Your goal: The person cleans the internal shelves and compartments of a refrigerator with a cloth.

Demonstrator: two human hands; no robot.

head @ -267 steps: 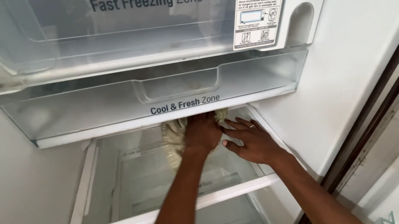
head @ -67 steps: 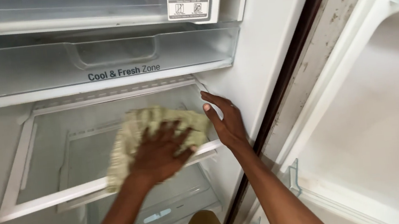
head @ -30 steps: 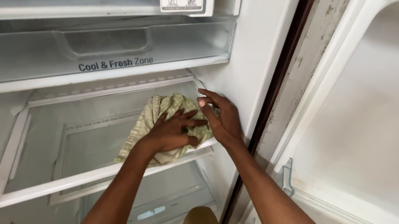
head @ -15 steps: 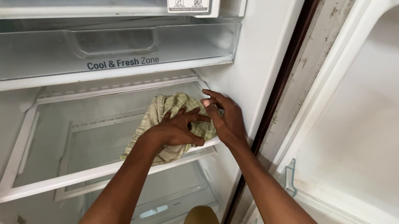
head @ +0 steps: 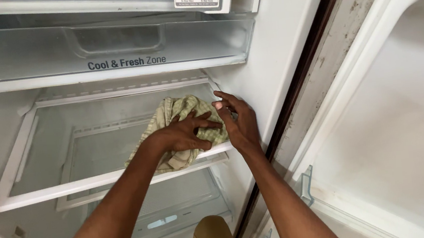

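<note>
Since half a second ago nothing much has shifted, just the left hand (head: 185, 135) spreading a bit flatter on the cloth. Open fridge (head: 287, 32) fills the view, with a clear drawer (head: 110, 48) up top and a white-framed glass shelf (head: 57, 145) below it. Crumpled yellow-green checked cloth (head: 182, 109) sits at the shelf's right front corner. Left hand presses down on it, fingers splayed open. Right hand (head: 238, 121) is open too, resting at the shelf's right edge and touching the cloth.

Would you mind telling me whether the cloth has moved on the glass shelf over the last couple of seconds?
Yes. The cloth has shifted right along the glass shelf, ending bunched in its front right corner.
</note>
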